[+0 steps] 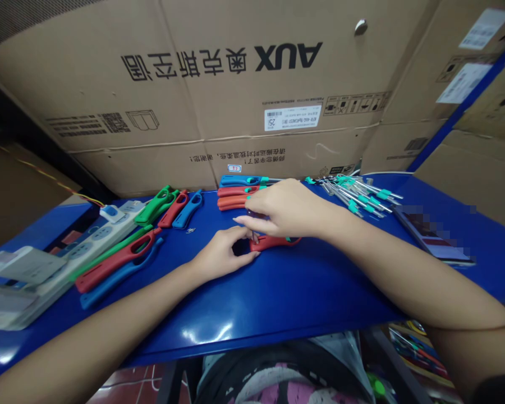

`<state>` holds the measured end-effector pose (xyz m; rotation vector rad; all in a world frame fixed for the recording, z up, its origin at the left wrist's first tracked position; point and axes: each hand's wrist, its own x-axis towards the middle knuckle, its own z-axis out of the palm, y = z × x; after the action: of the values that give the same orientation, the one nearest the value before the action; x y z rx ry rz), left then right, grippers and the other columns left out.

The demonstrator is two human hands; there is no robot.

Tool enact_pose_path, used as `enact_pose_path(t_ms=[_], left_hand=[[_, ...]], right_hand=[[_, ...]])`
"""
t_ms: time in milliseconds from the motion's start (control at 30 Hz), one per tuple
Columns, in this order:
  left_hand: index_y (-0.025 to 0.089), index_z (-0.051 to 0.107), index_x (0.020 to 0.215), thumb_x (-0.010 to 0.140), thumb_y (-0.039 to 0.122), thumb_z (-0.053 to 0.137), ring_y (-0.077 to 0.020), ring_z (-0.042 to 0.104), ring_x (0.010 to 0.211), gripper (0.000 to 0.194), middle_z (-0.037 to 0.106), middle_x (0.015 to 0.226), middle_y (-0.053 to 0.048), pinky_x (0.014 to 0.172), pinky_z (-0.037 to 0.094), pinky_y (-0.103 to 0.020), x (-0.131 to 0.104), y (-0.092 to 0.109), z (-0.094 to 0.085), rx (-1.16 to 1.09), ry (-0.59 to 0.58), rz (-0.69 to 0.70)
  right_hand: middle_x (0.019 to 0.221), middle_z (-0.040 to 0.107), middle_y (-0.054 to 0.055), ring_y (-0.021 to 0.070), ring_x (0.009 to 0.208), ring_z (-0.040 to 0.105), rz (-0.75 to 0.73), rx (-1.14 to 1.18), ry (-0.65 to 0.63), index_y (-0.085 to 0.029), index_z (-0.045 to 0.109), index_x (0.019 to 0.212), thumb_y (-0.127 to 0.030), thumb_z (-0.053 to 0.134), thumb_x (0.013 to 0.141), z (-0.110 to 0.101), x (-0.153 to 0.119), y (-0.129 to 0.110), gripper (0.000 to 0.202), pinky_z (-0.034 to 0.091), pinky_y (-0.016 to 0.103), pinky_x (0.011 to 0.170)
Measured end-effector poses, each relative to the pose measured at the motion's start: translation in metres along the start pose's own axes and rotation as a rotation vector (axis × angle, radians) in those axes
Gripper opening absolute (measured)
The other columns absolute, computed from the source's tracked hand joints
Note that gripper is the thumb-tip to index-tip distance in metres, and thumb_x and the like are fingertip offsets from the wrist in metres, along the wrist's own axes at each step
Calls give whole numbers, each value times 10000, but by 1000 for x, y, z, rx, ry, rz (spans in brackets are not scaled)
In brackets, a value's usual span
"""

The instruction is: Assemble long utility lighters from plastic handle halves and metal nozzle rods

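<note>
A red lighter handle point(273, 242) with a teal trigger lies on the blue table in front of me. My left hand point(223, 251) pinches its left end between thumb and fingers. Above it my right hand point(286, 210) is closed around a screwdriver point(256, 214); its dark handle is mostly hidden under the fingers, and the thin shaft points down at the red handle. Just behind my right hand lie a blue lighter point(239, 180), a red lighter point(231, 192) and an orange lighter point(231, 203), partly covered by the hand. Small metal screws point(191, 230) rest left of my left hand.
Empty green, red and blue handle shells point(188, 210) lie at the left, beside a white power strip point(88, 247) with plugs. Metal lighter tubes with teal parts point(357, 193) are heaped at back right, near a phone-like device point(433, 235). A cardboard wall point(219, 112) stands behind.
</note>
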<state>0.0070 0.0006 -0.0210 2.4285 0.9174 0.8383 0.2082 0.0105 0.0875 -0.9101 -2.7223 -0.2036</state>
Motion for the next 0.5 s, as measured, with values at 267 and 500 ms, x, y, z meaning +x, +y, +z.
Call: enact_pose_path(t_ms=[267,500], left_hand=[[200,660,980,849,244,699,-201,705,958,144,744,1012,-31,893,559,-331,0,-1,0,10,-4,15],[201,678,1090,858,288,689,-227,710,977,248,751,1059,-51,896,564,-354,-1,-6,2,35,-4,-19]], right_hand=[[738,676,26,133,637,557,-187,189,103,-158,651,883,-391,571,982,16,3,12,265,289,243,589],[591,624,75,154,559,521,-123,-119,122,-148,621,647,-637,316,1005,15,1,-1,678,167,289,563]])
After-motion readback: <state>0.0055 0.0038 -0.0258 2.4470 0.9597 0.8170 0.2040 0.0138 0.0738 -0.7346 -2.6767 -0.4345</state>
